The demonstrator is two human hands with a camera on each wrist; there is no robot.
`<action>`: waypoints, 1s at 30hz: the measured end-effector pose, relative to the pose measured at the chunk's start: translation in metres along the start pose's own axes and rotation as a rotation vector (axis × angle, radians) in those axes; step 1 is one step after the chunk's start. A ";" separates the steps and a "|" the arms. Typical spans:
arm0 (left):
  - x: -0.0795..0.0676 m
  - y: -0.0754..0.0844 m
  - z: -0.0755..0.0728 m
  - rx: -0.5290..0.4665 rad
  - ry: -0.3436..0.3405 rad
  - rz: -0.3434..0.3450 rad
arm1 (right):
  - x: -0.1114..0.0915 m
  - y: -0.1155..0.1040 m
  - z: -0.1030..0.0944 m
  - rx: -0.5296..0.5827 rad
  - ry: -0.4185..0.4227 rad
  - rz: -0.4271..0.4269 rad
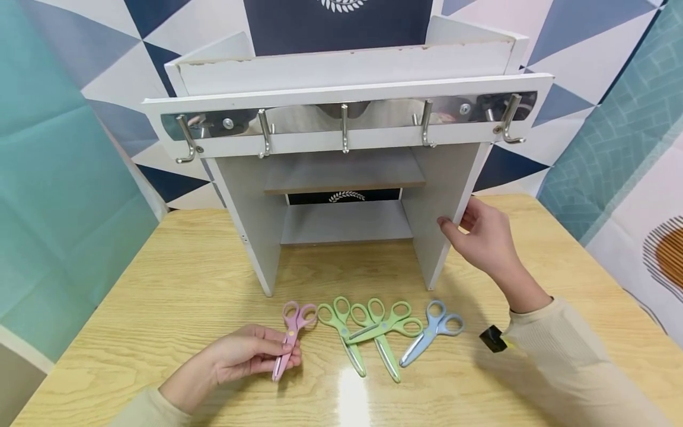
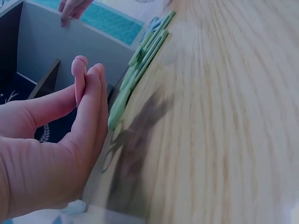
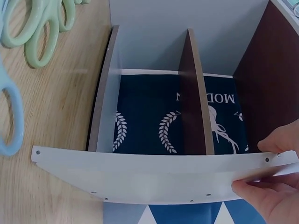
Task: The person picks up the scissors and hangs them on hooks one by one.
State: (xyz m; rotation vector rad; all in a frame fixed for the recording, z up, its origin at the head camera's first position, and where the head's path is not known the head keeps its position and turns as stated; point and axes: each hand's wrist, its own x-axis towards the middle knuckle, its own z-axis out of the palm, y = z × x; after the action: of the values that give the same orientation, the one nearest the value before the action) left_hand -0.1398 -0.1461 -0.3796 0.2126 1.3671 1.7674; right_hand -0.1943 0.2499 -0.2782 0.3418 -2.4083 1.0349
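Observation:
My left hand (image 1: 249,352) pinches a pair of pink scissors (image 1: 291,325) by the blades, with the handle loops pointing away from me. A shadow of hand and scissors falls on the wood in the left wrist view. Beside them lie three green scissors (image 1: 341,325), overlapping one another, and then one blue pair (image 1: 428,335). My right hand (image 1: 487,238) grips the front edge of the right side panel (image 3: 140,175) of a white shelf unit (image 1: 445,190), thumb on the inner face and fingers on the outer.
Several metal hooks (image 1: 344,127) stick out from the rail across the unit's upper front. Inside are a middle shelf (image 1: 344,169) and a lower board (image 1: 347,222). A small black object (image 1: 493,338) is by my right sleeve. Patterned cloth (image 1: 203,35) hangs behind the wooden table (image 1: 160,279).

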 end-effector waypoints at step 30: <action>-0.035 0.029 0.010 0.345 0.103 0.202 | -0.006 0.015 0.003 0.104 -0.002 -0.010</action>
State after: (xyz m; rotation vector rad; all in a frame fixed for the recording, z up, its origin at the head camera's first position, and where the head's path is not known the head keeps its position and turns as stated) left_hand -0.1276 -0.1645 -0.3391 0.4664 1.7755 1.7118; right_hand -0.1964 0.2584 -0.2923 0.3901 -2.3574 1.1586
